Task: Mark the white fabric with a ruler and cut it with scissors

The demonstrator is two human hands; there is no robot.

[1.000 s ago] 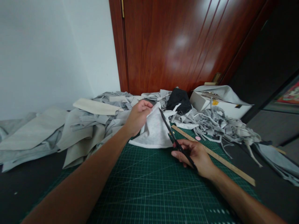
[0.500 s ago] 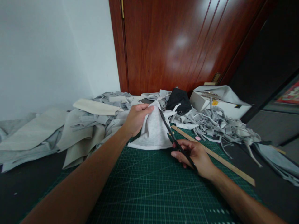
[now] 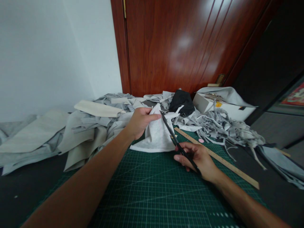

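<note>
Left hand [image 3: 140, 122] on light-grey fabric piece [image 3: 158, 137]; right hand [image 3: 198, 160] on black scissors [image 3: 169, 128].
The left hand is closed in a pinch on the fabric piece's raised upper part; the pale lower hem spreads over the green cutting mat [image 3: 142, 186]. The right hand is curled around the scissors' handles, blades slanting up and left along the fabric's right side — contact cannot be confirmed. Beside the right hand, a wooden ruler [image 3: 230, 166] lies diagonally, a pink disc [image 3: 201, 141] near it. Farther out — grey fabric strips [image 3: 218, 125] at right, black cloth [image 3: 181, 103] and white box [image 3: 235, 112] behind, stacked fabric pieces [image 3: 82, 134] at left on the dark tabletop [image 3: 16, 183].
</note>
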